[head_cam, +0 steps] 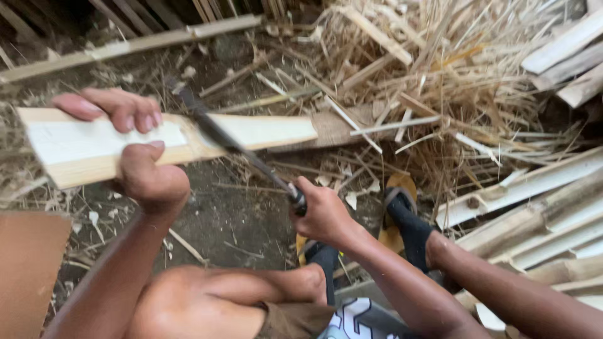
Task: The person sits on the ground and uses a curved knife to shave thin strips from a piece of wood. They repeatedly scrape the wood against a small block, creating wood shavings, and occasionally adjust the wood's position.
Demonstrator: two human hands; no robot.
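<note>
While a pale split bamboo slat [166, 141] is held level across the left of the head view, it is pinched by the left hand [135, 150], fingers curled over its far edge and thumb pressed to its near face. A dark long-bladed knife [235, 147] is gripped at its handle by the closed right hand [320, 210], its blade laid slantwise across the slat. Dry bamboo shavings [433, 69] are heaped far right, split bamboo lengths [540, 207] are stacked near right, and a foot in a yellow sandal [399, 213] is seen just beside the right hand.
</note>
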